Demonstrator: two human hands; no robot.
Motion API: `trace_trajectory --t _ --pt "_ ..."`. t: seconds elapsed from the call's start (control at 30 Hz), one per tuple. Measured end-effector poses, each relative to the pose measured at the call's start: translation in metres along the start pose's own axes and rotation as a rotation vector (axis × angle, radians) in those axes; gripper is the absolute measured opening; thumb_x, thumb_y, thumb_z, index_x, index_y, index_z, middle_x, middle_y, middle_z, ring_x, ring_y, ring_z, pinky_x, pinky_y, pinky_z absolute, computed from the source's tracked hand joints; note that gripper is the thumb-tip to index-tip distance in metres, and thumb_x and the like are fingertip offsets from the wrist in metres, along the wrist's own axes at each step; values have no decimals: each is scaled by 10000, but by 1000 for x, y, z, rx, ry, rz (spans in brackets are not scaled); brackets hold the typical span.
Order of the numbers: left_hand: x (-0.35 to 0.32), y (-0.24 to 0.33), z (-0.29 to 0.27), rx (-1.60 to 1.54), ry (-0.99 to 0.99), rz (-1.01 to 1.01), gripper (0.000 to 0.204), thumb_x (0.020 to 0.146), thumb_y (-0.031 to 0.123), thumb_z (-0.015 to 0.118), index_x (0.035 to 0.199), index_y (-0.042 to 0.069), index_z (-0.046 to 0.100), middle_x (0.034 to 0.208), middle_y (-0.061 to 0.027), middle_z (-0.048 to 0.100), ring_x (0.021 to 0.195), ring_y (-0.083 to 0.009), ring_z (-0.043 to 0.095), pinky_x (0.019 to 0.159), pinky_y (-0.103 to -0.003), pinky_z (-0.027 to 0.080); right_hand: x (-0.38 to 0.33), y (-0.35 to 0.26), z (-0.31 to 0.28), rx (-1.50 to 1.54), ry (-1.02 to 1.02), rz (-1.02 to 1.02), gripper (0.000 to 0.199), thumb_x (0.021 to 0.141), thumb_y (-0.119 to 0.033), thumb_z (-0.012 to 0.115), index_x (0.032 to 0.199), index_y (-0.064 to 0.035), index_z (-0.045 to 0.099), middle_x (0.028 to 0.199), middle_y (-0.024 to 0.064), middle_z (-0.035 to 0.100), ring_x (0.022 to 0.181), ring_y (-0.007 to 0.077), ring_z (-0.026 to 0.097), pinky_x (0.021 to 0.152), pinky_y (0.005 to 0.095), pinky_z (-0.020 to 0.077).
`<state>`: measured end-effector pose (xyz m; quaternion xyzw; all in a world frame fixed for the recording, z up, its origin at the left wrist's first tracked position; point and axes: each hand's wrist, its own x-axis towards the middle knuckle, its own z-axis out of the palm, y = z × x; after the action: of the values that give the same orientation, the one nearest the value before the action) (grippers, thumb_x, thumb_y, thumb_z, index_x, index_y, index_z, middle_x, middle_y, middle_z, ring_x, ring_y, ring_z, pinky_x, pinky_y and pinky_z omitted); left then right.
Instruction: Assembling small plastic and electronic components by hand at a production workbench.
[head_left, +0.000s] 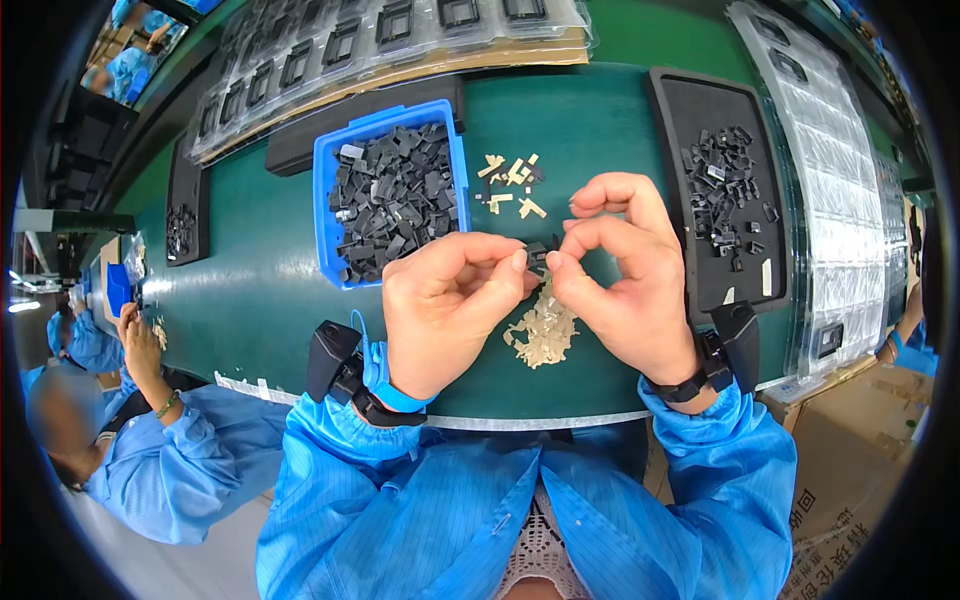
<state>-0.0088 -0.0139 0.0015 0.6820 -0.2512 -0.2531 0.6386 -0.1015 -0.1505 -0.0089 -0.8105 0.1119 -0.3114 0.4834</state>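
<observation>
My left hand point(445, 310) pinches a small black plastic part point(536, 255) between thumb and forefinger, over the middle of the green table. Close against it on the right, my right hand point(635, 285) has its thumb and forefinger pressed together at the part's edge. What sits between those right fingertips is too small to make out. Just below the hands lies a heap of cream-coloured scraps point(545, 335). Beyond them, several cream strips and tiny dark bits point(515, 180) are scattered on the tabletop.
A blue bin point(325, 215) full of black parts stands left of my hands. At the right, a black tray point(715, 275) holds small black pieces. Clear blister trays point(400, 50) rest at the back, more point(815, 170) far right. A co-worker point(190, 450) sits on the left.
</observation>
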Motion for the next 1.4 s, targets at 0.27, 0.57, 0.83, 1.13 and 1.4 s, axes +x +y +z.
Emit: trace_trajectory --t 0.27,0.57,0.83,1.13,1.4 --pt "0 -1 0 -2 10 5 76 812 2 631 867 -51 632 749 -91 664 711 -136 661 626 -241 536 -1 -1 -1 12 15 -5 108 654 -61 690 680 -27 591 972 125 491 912 243 533 740 321 447" --pt "-1 -1 1 9 3 4 81 813 3 631 869 -56 630 754 -92 663 715 -138 660 634 -241 537 -2 0 -1 -3 -2 3 108 664 -64 689 683 -30 588 979 124 493 926 244 534 749 317 450" --pt "-2 1 1 -2 0 5 77 813 -9 627 871 -59 627 768 -88 659 721 -141 659 641 -245 539 -2 -1 -2 0 -19 17 114 669 -62 686 689 -27 580 980 123 489 930 249 529 757 321 451" --pt "-1 0 2 26 9 15 72 817 -8 619 867 -59 627 765 -85 660 716 -138 661 638 -243 541 -2 -1 -3 8 -4 19 112 658 -58 681 680 -24 576 975 125 491 925 256 529 757 325 450" --pt "-2 0 1 28 8 14 78 815 -5 626 870 -59 628 766 -88 662 715 -135 659 643 -241 540 -2 -3 -3 0 -12 22 110 654 -56 678 679 -23 576 973 123 491 924 254 530 755 324 451"
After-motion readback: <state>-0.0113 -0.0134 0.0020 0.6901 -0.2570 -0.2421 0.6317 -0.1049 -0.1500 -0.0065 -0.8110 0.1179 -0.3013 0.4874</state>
